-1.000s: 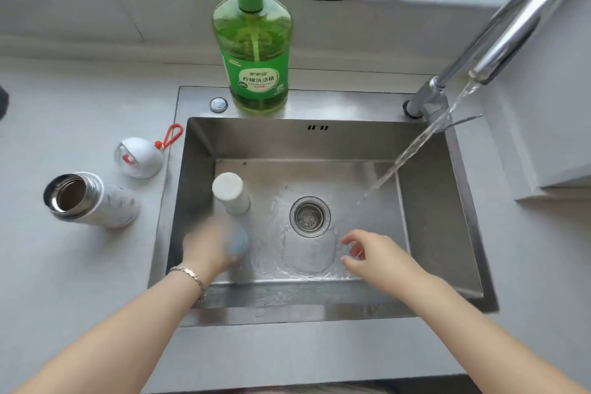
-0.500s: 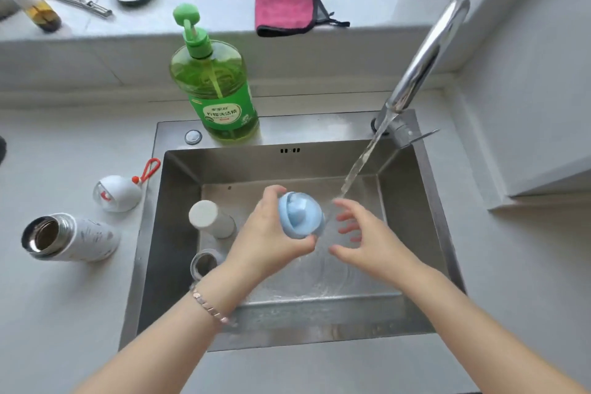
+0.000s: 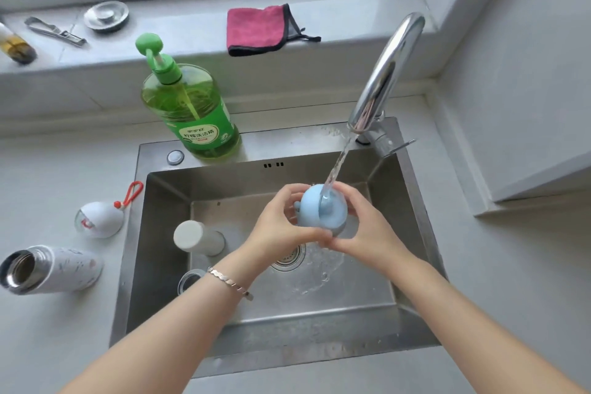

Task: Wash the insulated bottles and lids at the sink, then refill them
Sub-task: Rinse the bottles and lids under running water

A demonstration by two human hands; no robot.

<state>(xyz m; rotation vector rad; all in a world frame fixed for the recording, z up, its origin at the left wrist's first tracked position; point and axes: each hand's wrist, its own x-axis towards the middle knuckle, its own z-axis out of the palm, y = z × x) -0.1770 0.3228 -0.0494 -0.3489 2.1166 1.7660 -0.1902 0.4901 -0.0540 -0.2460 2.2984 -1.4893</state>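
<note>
**Blue lid point(image 3: 319, 213) held under running tap water**

Grasped from both sides: left hand point(image 3: 281, 227) curled round its left flank, right hand point(image 3: 367, 230) cupped round its right, thumbs meeting on the near side. Held above the sink point(image 3: 319, 323) basin, over the drain point(image 3: 289, 257), domed top facing up. Struck on the far right of the dome by the stream point(image 3: 337, 166) from the chrome tap point(image 3: 387, 73) at the sink's far right corner. Ripples and splashes on the basin floor near the drain.

In the left part of the basin, a plain white bottle point(image 3: 198, 238), pale end turned up. Just near of it, a steel-rimmed opening point(image 3: 192, 278), partly hidden behind the left forearm; cannot tell what it belongs to. On the left wrist, a metal bracelet point(image 3: 228, 281).

On the table point(image 3: 48, 345) left of the sink, a patterned bottle point(image 3: 64, 267) lying on its side, open steel mouth pointing left. Farther back, between it and the sink, a white lid point(image 3: 100, 219) with a red loop, apart from both.

On the sink's far rim, a green pump bottle of dish soap point(image 3: 195, 115). On the windowsill point(image 3: 179, 25) beyond, a pink cloth point(image 3: 259, 29), a round metal strainer point(image 3: 106, 16), a metal tool point(image 3: 54, 30) and, at the far left edge, a small bottle of amber liquid point(image 3: 16, 48).
</note>
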